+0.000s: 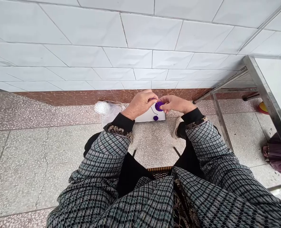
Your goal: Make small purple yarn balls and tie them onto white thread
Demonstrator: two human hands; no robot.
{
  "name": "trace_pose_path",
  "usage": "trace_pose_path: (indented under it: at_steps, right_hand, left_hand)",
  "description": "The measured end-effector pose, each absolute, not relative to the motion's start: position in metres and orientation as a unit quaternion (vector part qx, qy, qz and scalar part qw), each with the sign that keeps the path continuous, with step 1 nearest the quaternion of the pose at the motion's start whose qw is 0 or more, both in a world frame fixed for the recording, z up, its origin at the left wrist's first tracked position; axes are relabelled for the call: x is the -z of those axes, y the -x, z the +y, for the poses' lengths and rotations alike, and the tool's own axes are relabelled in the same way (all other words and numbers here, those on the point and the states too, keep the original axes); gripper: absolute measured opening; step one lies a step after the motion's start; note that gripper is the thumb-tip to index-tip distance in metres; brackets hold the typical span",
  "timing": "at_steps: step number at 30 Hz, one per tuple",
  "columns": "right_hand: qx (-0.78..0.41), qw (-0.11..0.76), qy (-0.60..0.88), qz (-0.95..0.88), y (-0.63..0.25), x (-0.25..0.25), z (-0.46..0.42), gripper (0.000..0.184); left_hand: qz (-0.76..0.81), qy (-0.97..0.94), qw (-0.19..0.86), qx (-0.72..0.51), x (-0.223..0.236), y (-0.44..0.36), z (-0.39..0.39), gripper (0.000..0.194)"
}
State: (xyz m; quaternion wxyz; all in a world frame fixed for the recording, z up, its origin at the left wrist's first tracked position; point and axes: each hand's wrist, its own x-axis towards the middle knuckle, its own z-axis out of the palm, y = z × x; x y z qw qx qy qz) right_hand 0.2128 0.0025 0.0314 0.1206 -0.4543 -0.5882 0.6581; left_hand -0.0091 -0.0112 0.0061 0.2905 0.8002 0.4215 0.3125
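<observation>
My left hand (pixel 142 104) is closed in a pinch, with a bit of purple yarn (pixel 152 99) at its fingertips. Beside it, my right hand (pixel 175 104) grips a round purple yarn piece (pixel 158 106) between thumb and fingers; I cannot tell if it is a wound ball or a crocheted disc. A thin dark strand runs down from near my left fingers to a small purple yarn ball (pixel 156 118). That ball rests on a white flat board or box (pixel 143 118) below my hands.
White yarn (pixel 102 108) in a clear plastic bag (pixel 110 115) lies on the floor at left. A tiled wall (pixel 142 58) rises ahead. At right stands a metal-framed table (pixel 261 85), with a red and yellow object (pixel 263 107) and dark purple cloth (pixel 278 153) beneath.
</observation>
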Motion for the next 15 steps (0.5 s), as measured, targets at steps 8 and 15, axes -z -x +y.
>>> trace_pose_path:
  at_steps: [8, 15]
  right_hand:
    - [-0.733, 0.293, 0.353, -0.502, -0.219, -0.025, 0.005, 0.041]
    - [-0.697, 0.383, 0.389, -0.464, -0.215, -0.015, 0.011, 0.049]
  left_hand:
    - [0.506, -0.704, 0.358, -0.347, -0.004, 0.004, -0.007, 0.019]
    - [0.432, -0.77, 0.373, -0.286, 0.008, -0.015, -0.016, 0.022]
